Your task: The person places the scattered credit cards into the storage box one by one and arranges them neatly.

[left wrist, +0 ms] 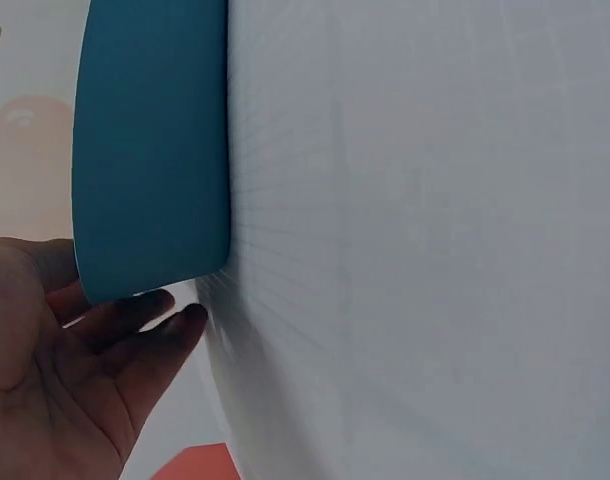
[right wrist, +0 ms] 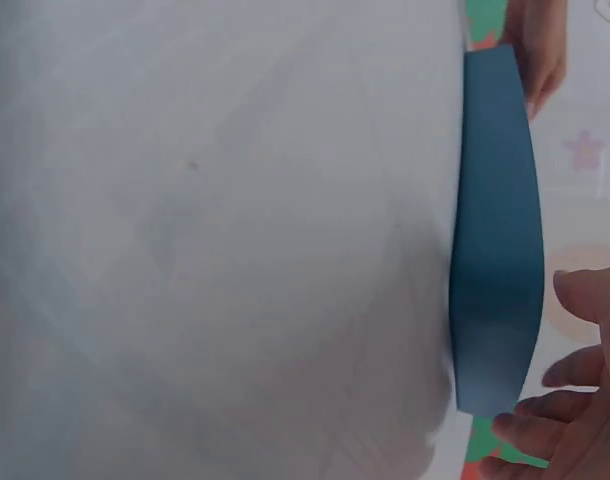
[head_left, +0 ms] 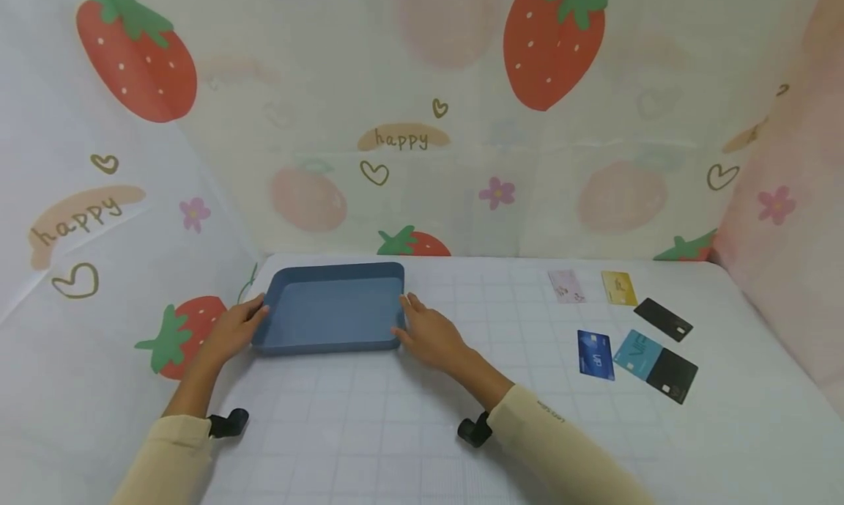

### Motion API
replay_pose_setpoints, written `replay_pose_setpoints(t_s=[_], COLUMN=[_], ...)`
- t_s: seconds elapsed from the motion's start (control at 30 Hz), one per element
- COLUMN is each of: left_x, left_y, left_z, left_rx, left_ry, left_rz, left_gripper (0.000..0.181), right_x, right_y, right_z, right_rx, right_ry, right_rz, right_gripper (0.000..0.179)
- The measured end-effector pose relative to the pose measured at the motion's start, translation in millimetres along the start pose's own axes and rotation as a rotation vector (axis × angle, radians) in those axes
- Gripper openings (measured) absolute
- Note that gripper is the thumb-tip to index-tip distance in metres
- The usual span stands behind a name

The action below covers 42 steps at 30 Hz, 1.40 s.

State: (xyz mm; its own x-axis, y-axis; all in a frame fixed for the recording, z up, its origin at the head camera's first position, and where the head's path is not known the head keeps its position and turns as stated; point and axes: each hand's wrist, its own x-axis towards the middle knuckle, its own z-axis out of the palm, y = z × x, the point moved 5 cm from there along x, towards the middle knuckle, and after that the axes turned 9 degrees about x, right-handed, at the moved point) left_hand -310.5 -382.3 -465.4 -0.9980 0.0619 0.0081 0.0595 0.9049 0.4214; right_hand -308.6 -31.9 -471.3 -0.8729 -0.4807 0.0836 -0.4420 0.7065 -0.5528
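Observation:
A shallow blue rectangular tray (head_left: 336, 347) lies flat on the white gridded tabletop, left of the middle. At its left end is my left hand (head_left: 237, 329), its thumb side by the rim and its fingers loosely extended along the outer wall. The left wrist view shows that hand (left wrist: 75, 370) below the tray's end, some fingertips partly hidden behind it. By the right end is my right hand (head_left: 431, 336), fingers spread apart and thumb near the front corner. In the right wrist view the right hand's fingers (right wrist: 575, 375) look extended, not curled round the tray.
Several cards lie at the right: a pink one (head_left: 566, 286), a gold one (head_left: 619, 288), a black one (head_left: 662, 319), a blue VIP card (head_left: 596, 355), and a teal card (head_left: 638, 354) next to another black card (head_left: 672, 375). A strawberry-print curtain (head_left: 461, 197) hangs behind the table.

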Motion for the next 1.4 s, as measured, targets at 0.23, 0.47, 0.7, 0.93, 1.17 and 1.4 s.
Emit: replay_pose_setpoints(t_s=[0.23, 0.47, 0.7, 0.93, 1.17, 1.4], left_x=[5.1, 7.1, 9.6, 12.2, 18.6, 17.6], left_y=[1.5, 6.0, 11.4, 25.6, 41.2, 61.8], left_z=[0.3, 1.6, 10.2, 15.8, 28.0, 44.1], left_rx=[0.019, 0.054, 0.020, -0.026, -0.076, -0.121], left_ry=[0.039, 0.038, 0.032, 0.058, 0.034, 0.021], left_rz=[0.008, 0.014, 0.019, 0.082, 0.110, 0.135], left_gripper=[0.046, 0.044, 0.044, 0.042, 0.042, 0.043], right_x=[-1.4, -6.4, -18.0, -33.8, -48.7, -68.9], right_y=[-0.6, 1.0, 12.7, 24.4, 37.6, 58.4], right_z=[2.0, -3.3, -9.4, -22.3, -36.1, -48.2], right_rx=[-0.032, -0.024, -0.008, -0.003, -0.032, -0.026], right_ry=[-0.009, -0.018, -0.011, 0.005, 0.036, 0.056], right_rz=[-0.032, -0.026, -0.002, 0.021, 0.026, 0.071], right_gripper=[0.065, 0.064, 0.064, 0.062, 0.061, 0.059])
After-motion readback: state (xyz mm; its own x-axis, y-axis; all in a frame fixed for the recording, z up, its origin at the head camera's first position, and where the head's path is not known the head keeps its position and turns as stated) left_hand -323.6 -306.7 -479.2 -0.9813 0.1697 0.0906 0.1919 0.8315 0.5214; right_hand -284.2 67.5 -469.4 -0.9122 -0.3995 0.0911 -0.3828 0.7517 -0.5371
